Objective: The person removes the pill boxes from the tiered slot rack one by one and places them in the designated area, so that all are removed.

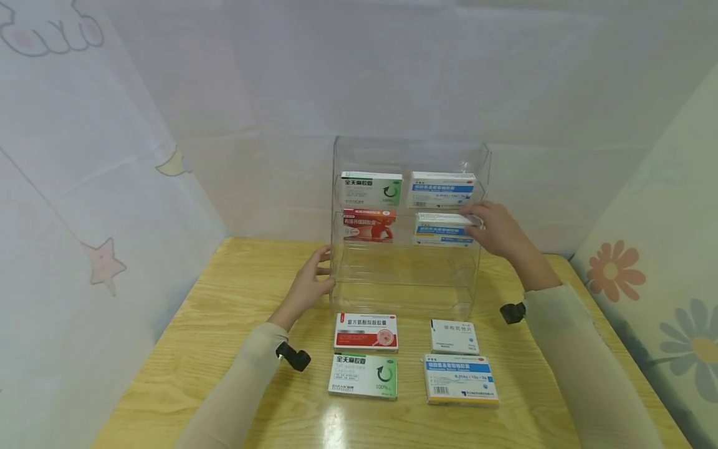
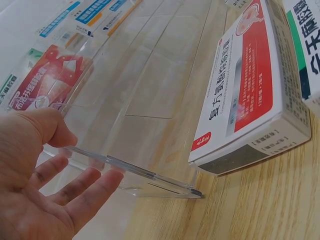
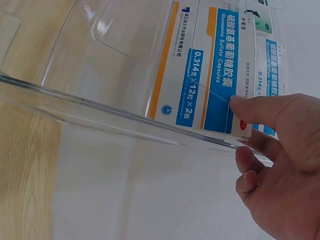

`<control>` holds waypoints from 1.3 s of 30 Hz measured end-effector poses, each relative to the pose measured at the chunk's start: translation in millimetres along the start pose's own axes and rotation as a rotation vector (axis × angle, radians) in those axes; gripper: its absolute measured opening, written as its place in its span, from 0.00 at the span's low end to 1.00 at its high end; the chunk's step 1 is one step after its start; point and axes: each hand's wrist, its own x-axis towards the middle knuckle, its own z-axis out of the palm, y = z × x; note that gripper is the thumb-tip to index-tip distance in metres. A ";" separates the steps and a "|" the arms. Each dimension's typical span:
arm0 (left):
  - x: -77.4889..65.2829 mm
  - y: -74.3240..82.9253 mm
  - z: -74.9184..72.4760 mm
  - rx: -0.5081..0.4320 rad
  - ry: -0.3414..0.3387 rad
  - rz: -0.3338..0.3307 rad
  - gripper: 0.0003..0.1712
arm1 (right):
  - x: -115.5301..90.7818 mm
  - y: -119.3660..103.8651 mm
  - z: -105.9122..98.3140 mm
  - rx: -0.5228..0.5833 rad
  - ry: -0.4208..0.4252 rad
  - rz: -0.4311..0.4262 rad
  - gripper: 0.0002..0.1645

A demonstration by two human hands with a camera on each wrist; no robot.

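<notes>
Pale sleeves (image 1: 238, 386) reach past four boxes (image 1: 363, 376) on the worktop (image 1: 196, 343); the left hand (image 1: 307, 284) pinches the clear rack (image 1: 387, 296) side, the right hand (image 1: 498, 232) pinches a blue-and-white box (image 1: 440, 229).

Blue- and orange-striped white capsule box (image 3: 204, 72)

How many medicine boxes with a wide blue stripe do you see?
3: an upper box at the right of the rack; a lower box one row below, pinched by the right hand; a front box on the table. Some behind may be hidden.
</notes>
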 end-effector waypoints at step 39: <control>-3.8 6.1 0.0 0.032 -0.011 -0.004 0.45 | -57.2 2.7 -13.8 0.341 0.078 0.110 0.25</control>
